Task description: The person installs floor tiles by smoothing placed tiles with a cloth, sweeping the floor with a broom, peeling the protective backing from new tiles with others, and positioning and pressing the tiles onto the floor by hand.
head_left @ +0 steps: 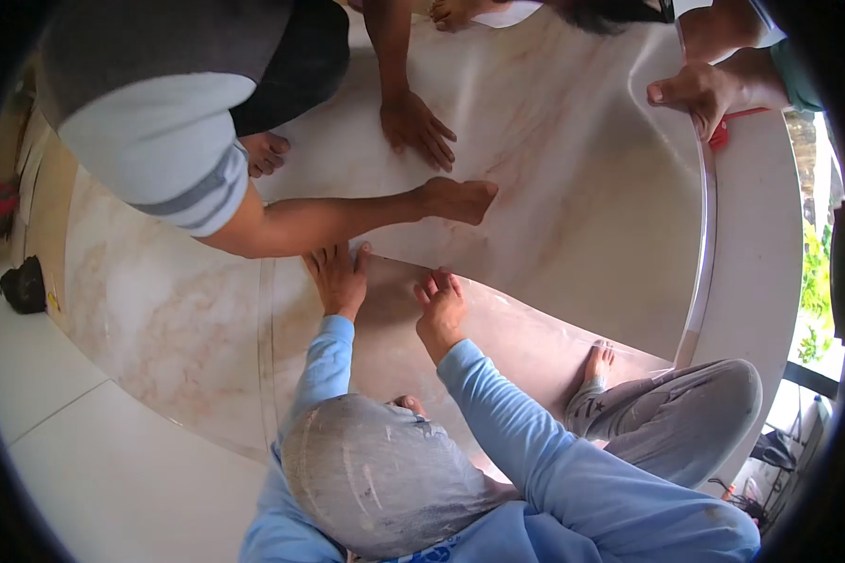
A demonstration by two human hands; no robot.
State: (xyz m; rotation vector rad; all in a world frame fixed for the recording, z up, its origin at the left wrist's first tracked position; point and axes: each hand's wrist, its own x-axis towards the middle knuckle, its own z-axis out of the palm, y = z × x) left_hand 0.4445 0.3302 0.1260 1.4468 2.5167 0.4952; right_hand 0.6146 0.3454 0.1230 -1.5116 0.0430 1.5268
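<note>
A large glossy marbled sheet (pixel 573 216) covers most of the surface. My left hand (pixel 341 281) lies flat with fingers spread near the sheet's front edge, beside a co-worker's forearm. To its right, my right hand (pixel 441 311) touches the same edge with bent fingertips; whether it pinches anything is not clear. Just beyond my hands, a co-worker's closed hand (pixel 462 200) rests on the sheet, and that person's other hand (pixel 421 129) is spread flat on it.
Another person's hand (pixel 699 92) is at the sheet's far right corner, near a red object (pixel 719 134). A dark item (pixel 23 286) lies on the white floor tiles (pixel 113 460) at left. My bent knees flank the work area.
</note>
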